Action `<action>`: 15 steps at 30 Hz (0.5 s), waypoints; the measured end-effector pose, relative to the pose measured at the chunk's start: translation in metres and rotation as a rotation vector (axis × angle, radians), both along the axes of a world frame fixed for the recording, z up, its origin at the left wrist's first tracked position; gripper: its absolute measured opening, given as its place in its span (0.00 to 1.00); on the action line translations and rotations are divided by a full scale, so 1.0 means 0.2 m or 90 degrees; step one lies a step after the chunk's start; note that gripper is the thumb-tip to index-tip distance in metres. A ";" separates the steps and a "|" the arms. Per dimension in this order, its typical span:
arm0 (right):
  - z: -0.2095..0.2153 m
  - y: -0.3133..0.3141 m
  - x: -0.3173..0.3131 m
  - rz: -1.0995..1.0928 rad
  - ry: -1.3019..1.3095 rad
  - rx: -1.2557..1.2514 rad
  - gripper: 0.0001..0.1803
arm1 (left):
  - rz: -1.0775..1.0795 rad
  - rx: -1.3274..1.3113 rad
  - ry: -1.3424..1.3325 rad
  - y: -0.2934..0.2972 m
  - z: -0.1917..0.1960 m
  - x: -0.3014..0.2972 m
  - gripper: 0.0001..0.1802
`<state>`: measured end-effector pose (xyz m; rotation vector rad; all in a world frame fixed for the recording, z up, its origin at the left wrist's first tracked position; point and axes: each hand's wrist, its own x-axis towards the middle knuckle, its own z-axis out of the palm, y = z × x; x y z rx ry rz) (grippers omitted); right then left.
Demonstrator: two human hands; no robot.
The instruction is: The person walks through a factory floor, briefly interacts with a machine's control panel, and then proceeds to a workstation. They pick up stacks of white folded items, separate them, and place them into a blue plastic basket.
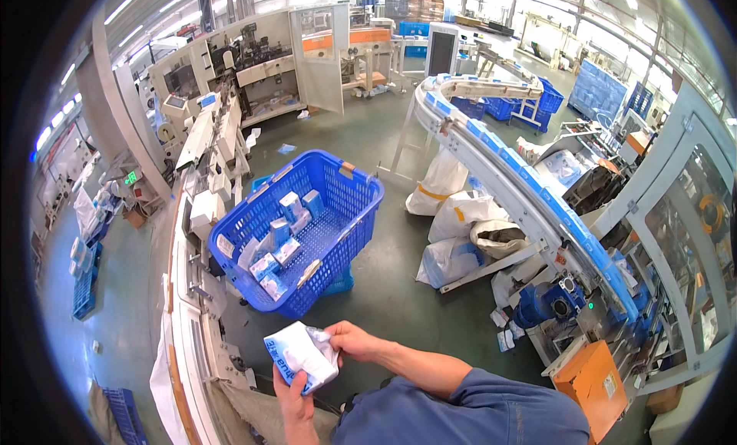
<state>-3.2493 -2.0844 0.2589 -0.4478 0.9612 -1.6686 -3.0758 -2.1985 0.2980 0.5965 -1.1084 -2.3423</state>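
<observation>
A blue-and-white tissue pack (285, 351) is held up in front of me, just on the near side of the blue basket. My left hand (293, 399) is closed around its lower left side, thumb and fingers on opposite faces. At the pack's right end, my right hand (355, 344) is closed with the fingertips pinching the loose, crumpled wrapper. White tissue or film shows there; which it is I cannot tell. The blue plastic basket (338, 249) has slotted walls. Several small tissue packs (279, 231) lie loosely inside it, mostly toward its left side.
A curved conveyor (491, 165) carries a line of blue packs on the right. White sacks (453, 215) stand beneath it. Along my left runs a machine line (188, 291). An orange box (591, 391) is at lower right. A cream machine cabinet (318, 69) stands open farther off.
</observation>
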 end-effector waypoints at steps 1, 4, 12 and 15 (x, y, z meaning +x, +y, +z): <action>-0.01 -0.02 0.00 -0.018 -0.047 0.003 0.17 | 0.000 0.048 0.013 0.00 -0.01 0.00 0.49; 0.03 -0.03 0.02 -0.047 0.102 0.093 0.15 | 0.068 -0.029 -0.016 0.04 -0.07 0.01 0.49; 0.13 -0.03 0.02 -0.058 0.507 0.093 0.12 | 0.037 -0.029 0.000 -0.05 -0.16 0.06 0.51; 0.29 0.01 -0.02 -0.005 0.669 0.050 0.11 | -0.062 -0.062 -0.002 -0.14 0.00 0.08 0.51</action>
